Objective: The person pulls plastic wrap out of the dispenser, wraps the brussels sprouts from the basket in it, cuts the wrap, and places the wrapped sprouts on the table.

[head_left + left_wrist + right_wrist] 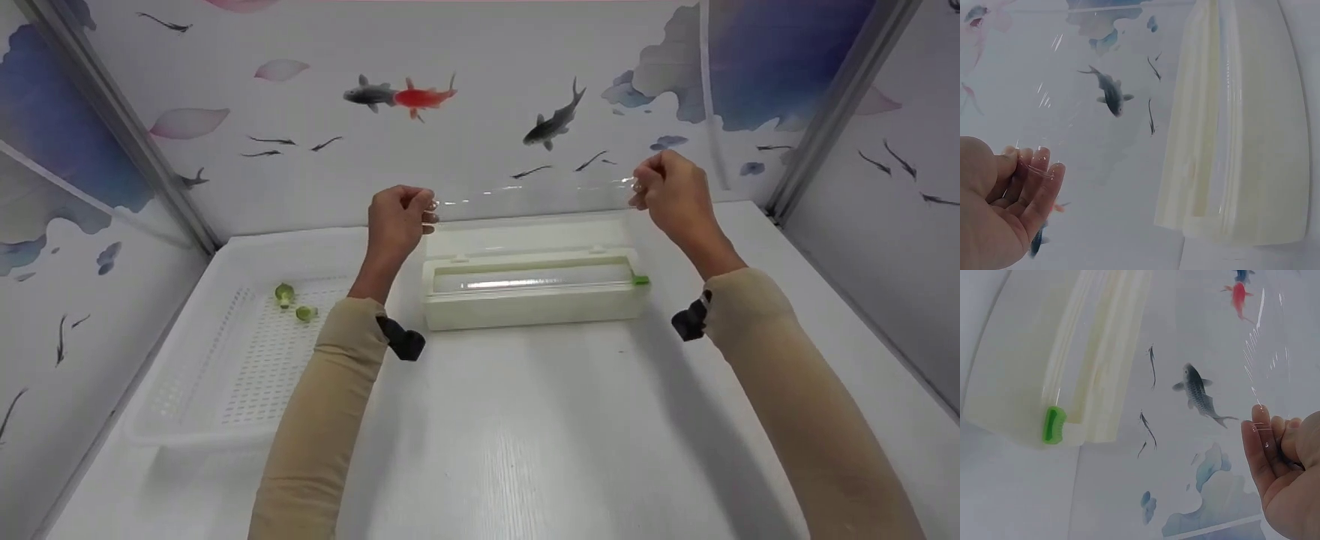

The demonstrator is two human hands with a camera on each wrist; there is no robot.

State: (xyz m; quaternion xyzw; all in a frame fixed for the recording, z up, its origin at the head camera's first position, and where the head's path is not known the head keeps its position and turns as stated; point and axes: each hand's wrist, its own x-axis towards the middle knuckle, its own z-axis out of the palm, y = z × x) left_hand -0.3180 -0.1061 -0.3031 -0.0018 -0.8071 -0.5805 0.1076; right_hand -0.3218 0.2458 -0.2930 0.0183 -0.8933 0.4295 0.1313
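Across the frame's upper middle, our left hand [397, 217] and right hand [675, 193] pinch the ends of what seems to be clear film [517, 190], higher in frame than the central pale box [536, 309].

Clearance about a long cream plastic box [534, 309] and stretched clear film [517, 189].
Open passage lies over the white counter [517, 420] before the box, between two beige-sleeved forearms [319, 435]. The film bars the gap between left hand [397, 217] and right hand [679, 195]; a white perforated plastic basket [251, 375] blocks the left, a fish-printed white panel [495, 45] the rear.
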